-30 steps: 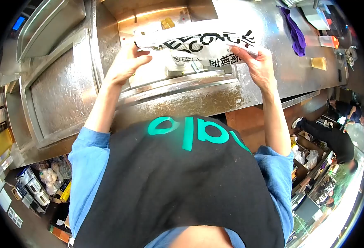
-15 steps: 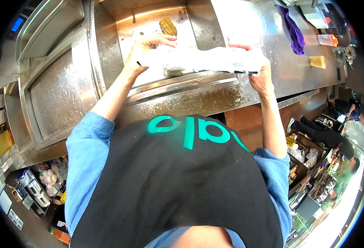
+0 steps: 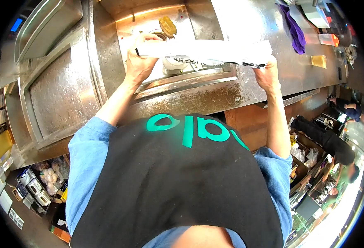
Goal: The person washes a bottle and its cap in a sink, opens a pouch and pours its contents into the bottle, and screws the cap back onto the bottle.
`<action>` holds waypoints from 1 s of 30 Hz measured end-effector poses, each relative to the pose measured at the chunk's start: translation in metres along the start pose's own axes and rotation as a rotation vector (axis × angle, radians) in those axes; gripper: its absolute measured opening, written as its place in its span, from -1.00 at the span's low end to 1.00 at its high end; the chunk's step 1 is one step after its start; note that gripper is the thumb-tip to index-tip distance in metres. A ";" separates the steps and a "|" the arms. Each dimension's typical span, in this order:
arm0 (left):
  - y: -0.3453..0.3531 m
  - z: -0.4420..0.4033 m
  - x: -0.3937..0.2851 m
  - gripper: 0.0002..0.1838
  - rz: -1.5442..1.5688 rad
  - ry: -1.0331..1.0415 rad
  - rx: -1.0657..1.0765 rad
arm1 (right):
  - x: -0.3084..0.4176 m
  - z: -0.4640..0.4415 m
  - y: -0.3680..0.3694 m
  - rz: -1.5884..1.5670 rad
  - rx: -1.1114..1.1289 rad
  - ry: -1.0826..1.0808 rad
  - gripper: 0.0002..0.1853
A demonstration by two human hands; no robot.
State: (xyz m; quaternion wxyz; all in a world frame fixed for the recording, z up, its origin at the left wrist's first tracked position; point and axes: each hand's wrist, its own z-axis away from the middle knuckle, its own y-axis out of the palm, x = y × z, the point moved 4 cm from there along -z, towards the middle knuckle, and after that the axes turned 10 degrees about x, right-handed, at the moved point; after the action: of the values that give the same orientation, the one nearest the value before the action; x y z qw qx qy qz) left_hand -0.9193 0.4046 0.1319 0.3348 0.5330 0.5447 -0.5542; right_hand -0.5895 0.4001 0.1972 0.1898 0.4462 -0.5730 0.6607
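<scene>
A white bag (image 3: pixel 215 50) with black print on its underside is stretched flat above the front of a metal sink (image 3: pixel 208 31). My left hand (image 3: pixel 141 61) grips its left end, fingers curled round the edge. At the opposite end, my right hand (image 3: pixel 268 73) holds the corner, with the thumb and fingers partly hidden by the bag. Under the bag in the sink is a pale object (image 3: pixel 173 66), partly covered. A yellowish-brown item (image 3: pixel 167 26) lies behind the bag, beside the drain.
On the metal counter to the right are a purple cloth (image 3: pixel 293 31), a cup of yellowish liquid (image 3: pixel 318 61) and a clear container with an orange lid (image 3: pixel 328 39). A metal tray (image 3: pixel 47 29) stands at upper left. A person in dark clothes (image 3: pixel 326 138) is far right.
The bag's printed face has turned away from view, and its white side now faces up. Both hands have shifted slightly rightward. The person at far right has changed posture.
</scene>
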 end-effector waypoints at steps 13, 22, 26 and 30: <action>0.001 -0.002 -0.013 -0.74 -0.256 0.133 0.207 | -0.005 -0.002 0.009 -0.116 -0.071 0.001 -0.92; 0.014 -0.011 -0.040 -0.91 -0.645 0.499 0.202 | 0.004 0.005 0.011 -0.040 0.023 -0.048 -0.62; 0.017 -0.010 -0.040 -0.91 -0.690 0.465 0.215 | 0.006 0.004 0.006 0.062 0.015 -0.135 -0.71; 0.014 -0.010 -0.035 -0.82 -0.528 0.324 0.192 | 0.008 0.002 -0.002 0.107 -0.013 -0.058 -0.70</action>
State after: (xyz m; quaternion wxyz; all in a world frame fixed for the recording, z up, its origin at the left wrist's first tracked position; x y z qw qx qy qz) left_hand -0.8963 0.4046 0.1633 0.0366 0.4838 0.6556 -0.5787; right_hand -0.5912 0.3973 0.2049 0.1403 0.4325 -0.6057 0.6530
